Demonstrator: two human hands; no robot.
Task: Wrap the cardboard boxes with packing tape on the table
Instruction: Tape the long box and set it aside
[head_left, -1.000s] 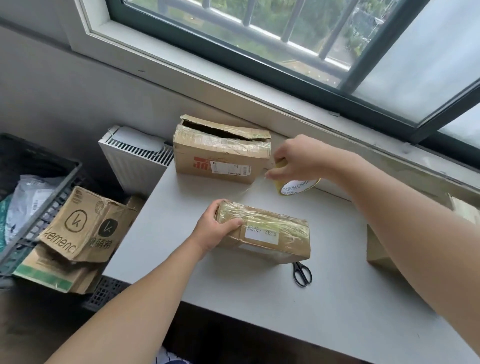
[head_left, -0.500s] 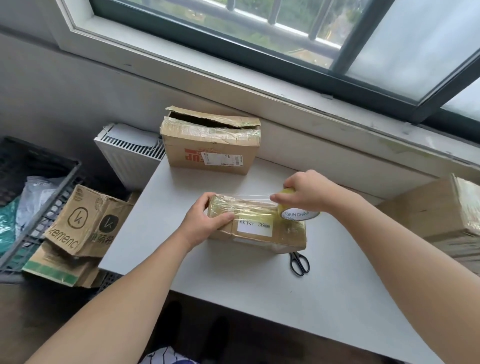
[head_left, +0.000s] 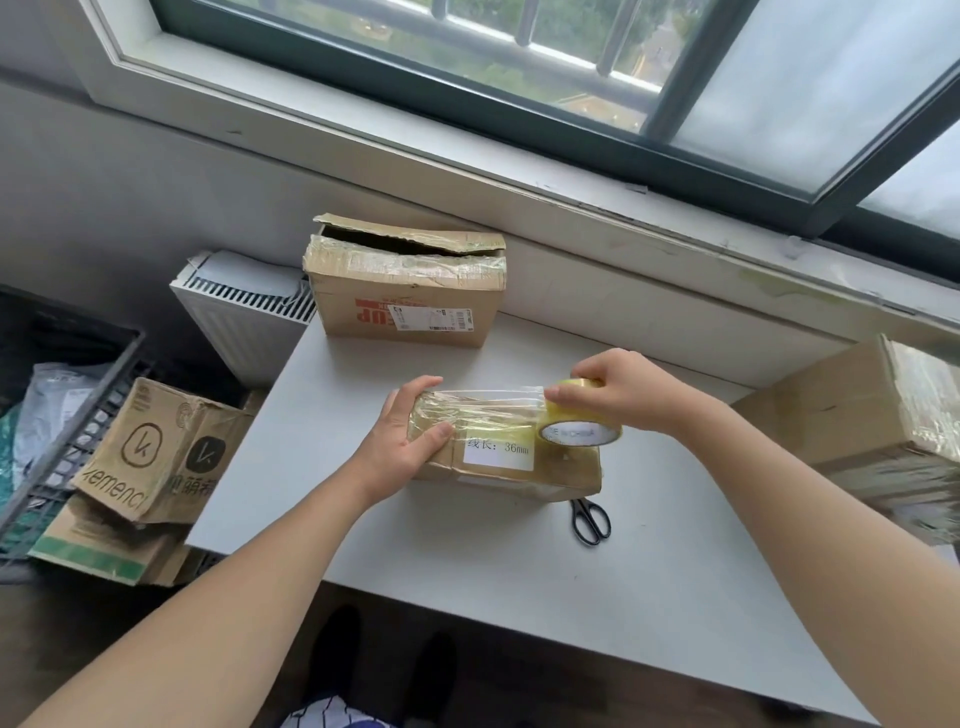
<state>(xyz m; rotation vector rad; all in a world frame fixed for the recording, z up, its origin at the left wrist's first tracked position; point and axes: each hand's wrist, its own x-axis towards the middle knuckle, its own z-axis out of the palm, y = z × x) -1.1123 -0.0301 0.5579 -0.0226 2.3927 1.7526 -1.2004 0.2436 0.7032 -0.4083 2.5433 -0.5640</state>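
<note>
Cardboard small box (head_left: 563, 467): lies flat on the white counter (head_left: 467, 571), glossy with tape, its white label facing the camera.
Left hand (head_left: 400, 441): curled round the small box's left end, thumb on its front face.
Right hand (head_left: 626, 389): grips the tape roll (head_left: 579, 423) at the small box's top right corner.
Tape strip (head_left: 488, 397): stretched clear along the small box's far top edge, running left from the tape roll.
Scissors (head_left: 589, 519): on the counter just in front of the small box's right end.
Open box (head_left: 410, 306): behind the small box, apart from it.
</note>
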